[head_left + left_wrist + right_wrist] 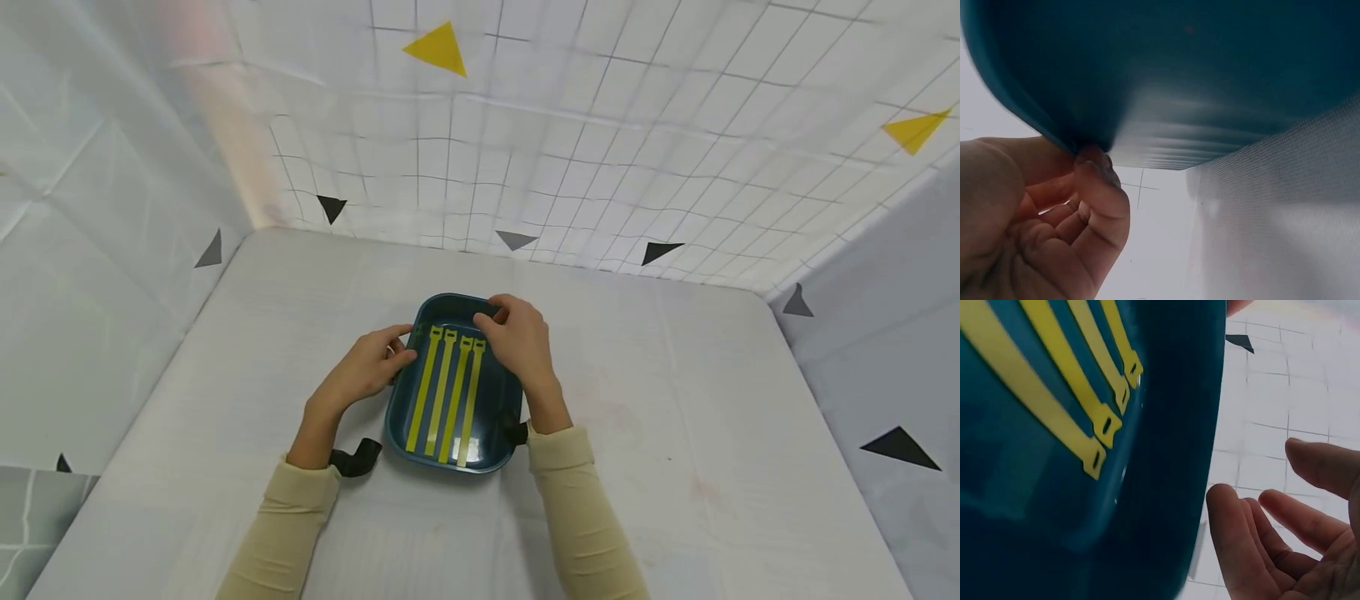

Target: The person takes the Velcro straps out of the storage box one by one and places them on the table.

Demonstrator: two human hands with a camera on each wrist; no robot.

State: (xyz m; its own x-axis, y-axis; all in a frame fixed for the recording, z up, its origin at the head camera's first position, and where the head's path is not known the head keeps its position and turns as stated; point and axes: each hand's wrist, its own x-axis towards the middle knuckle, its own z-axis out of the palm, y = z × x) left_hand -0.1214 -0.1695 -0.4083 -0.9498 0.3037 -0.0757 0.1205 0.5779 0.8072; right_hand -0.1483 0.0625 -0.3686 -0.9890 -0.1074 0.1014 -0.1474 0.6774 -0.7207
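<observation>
With my left hand [367,362] reaching in from the side, I pinch the rim of a glossy dark-teal rectangular tray [492,417] between thumb and fingers, ahead of me at the white-covered table [675,467]. My right hand [521,342] arches at the far right corner, thumb and fingers loosely spread, and four flat yellow slotted-end strips [456,398] lie lengthwise inside, side by side.

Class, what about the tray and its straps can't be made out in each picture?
Head view: the right hand covers the far right corner of the glossy, round-cornered, dark teal tray.
Left wrist view: the tray's outside hides the four flat yellow straps.
Right wrist view: the frame edge cuts off the straps' near ends.
</observation>
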